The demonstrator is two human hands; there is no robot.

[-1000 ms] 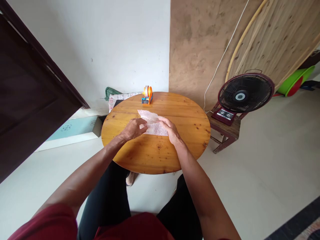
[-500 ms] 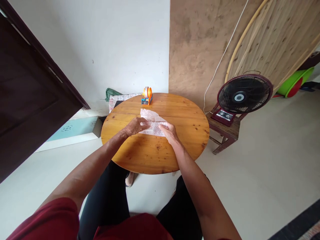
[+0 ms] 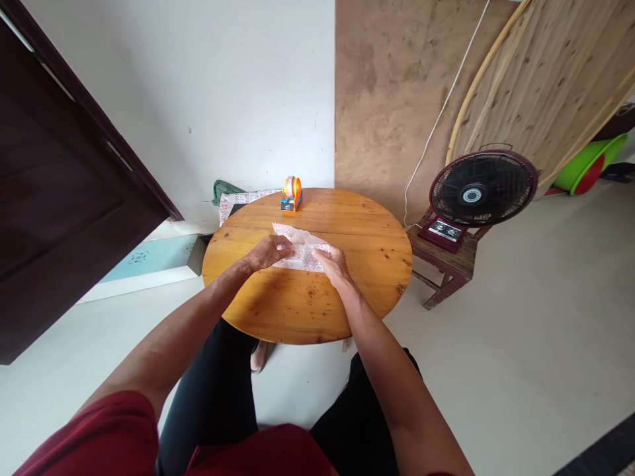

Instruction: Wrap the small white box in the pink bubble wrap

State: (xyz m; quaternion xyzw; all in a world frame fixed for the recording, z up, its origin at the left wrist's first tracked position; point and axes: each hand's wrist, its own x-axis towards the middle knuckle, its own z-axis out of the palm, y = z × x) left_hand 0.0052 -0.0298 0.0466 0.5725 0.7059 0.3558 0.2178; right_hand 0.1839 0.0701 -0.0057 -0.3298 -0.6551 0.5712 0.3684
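Observation:
A piece of clear, pinkish bubble wrap [image 3: 301, 259] lies partly folded on the round wooden table [image 3: 297, 311]. My left hand [image 3: 268, 252] is closed on its left side, thumb and fingers pinching the film. At the other end, my right hand [image 3: 333, 262] grips the right side, thumb on top. Whether anything is wrapped inside the film I cannot tell. Behind the wrap, near the table's far edge, stands an orange and blue tape dispenser [image 3: 292, 194] with a roll of tape; neither hand touches it.
On a wooden stool [image 3: 449, 264] right of the table stands a dark red fan [image 3: 479, 195]. A white cord [image 3: 436, 125] hangs along the wall. To the left is a pale blue box [image 3: 149, 261] on the floor, near a dark door [image 3: 74, 172]. A printed sack [image 3: 243, 198] sits behind the table.
The far flap of the bubble wrap has come down lower and nearer to my hands. Both hands keep hold of it, almost in the same place. The view has shifted slightly.

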